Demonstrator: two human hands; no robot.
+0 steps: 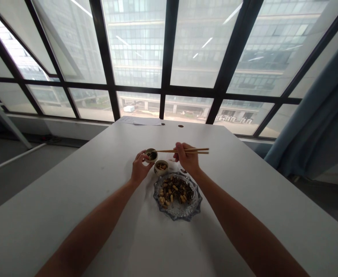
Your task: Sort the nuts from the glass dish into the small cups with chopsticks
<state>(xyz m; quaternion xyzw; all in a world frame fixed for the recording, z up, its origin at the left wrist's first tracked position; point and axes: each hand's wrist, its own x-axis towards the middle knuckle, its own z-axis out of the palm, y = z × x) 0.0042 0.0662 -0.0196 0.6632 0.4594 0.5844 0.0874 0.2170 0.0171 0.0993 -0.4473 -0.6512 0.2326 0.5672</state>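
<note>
My left hand (140,167) grips a small round cup (146,158) by its side, with dark bits inside it. In my right hand (187,158) is a pair of wooden chopsticks (202,149), held level, their tips at the rim of that cup. A second small cup (156,171), with light brown pieces in it, stands just right of my left hand. Nearer to me is a scalloped clear glass dish (194,211) bearing peanuts (163,200) and dark seeds (176,184). Something pale beside the second cup is partly hidden by my right hand.
Everything stands on a long white table (122,231). Sheets of paper (141,121) lie at its far edge, near two small dark round spots. Large black-framed windows rise behind it, and a blue curtain (310,104) hangs at the right.
</note>
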